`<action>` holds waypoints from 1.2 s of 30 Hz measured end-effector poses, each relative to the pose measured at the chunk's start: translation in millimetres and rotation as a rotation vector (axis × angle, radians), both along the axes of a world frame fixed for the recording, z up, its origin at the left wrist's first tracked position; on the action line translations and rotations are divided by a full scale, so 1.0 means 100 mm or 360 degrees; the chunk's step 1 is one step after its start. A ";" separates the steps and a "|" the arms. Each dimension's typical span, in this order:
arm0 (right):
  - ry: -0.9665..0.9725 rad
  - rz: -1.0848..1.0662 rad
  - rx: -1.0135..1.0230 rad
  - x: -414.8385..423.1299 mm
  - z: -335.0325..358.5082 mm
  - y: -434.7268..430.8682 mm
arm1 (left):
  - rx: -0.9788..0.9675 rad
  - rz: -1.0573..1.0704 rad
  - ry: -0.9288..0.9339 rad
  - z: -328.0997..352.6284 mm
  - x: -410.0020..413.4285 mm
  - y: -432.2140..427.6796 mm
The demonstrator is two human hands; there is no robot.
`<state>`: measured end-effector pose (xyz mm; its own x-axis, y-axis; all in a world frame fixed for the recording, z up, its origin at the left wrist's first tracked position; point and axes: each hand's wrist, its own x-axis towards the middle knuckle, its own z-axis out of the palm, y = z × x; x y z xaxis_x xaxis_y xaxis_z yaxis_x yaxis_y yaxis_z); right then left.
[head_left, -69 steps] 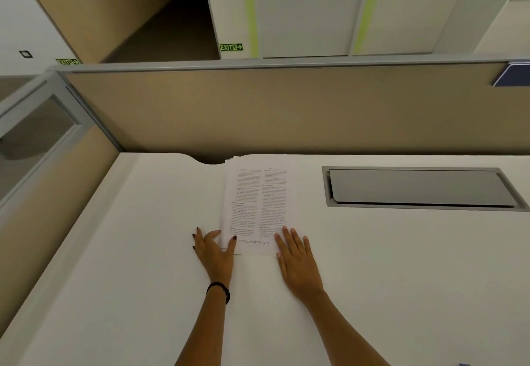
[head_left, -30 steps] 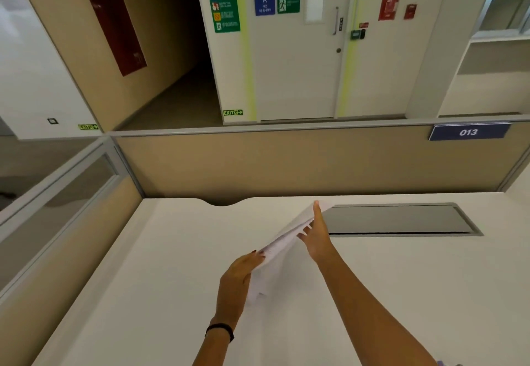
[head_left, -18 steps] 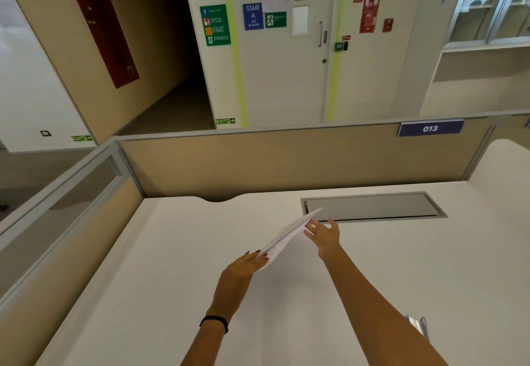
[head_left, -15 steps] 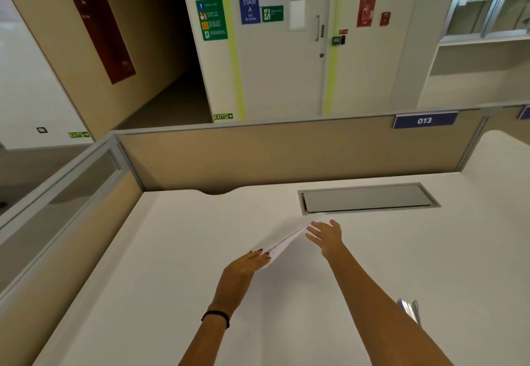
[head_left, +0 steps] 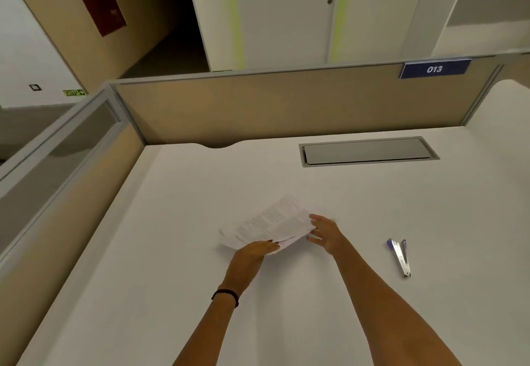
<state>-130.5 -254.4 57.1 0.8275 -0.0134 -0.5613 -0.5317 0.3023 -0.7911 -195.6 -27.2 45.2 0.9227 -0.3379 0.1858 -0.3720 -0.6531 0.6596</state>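
Note:
A thin stack of printed paper sheets (head_left: 268, 223) lies low over the white desk (head_left: 177, 251), turned at an angle. My left hand (head_left: 251, 253), with a black band on its wrist, holds the near edge of the stack with its fingers on top; the thumb is hidden. My right hand (head_left: 325, 232) is at the stack's right corner. Its fingers are spread and straight, with the fingertips against the paper's edge.
A blue and silver stapler (head_left: 400, 255) lies on the desk to the right of my right hand. A grey cable hatch (head_left: 368, 152) is set into the desk at the back right. Beige partition panels (head_left: 286, 107) close the back and left sides.
The paper stack, lifted off the desk and held tilted in the air, has come down near the desk surface. My right hand has let go and spread. The stapler has come into view.

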 end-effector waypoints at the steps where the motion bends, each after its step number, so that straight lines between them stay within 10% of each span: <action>1: 0.0007 0.0056 -0.0044 -0.04 -0.06 0.01 | -0.0015 0.0003 0.0041 -0.04 -0.04 0.01; 13: 0.0025 0.0648 -0.0544 -0.47 -0.39 -0.17 | -0.0050 0.0064 0.0509 -0.49 -0.16 -0.21; 23: -0.0501 0.0143 -0.2198 -0.57 -0.38 -0.96 | 0.0138 -0.0141 0.0315 -0.75 0.05 -1.11; 36: -0.0235 0.0103 -0.2151 -0.65 -0.61 -1.39 | 0.0494 -0.0300 0.0143 -0.95 0.13 -0.97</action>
<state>-195.7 -393.8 -3.7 0.8983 -0.4369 -0.0476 -0.4006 -0.7695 -0.4973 -182.4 -124.5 -50.0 0.8468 -0.5310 -0.0311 -0.4544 -0.7525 0.4767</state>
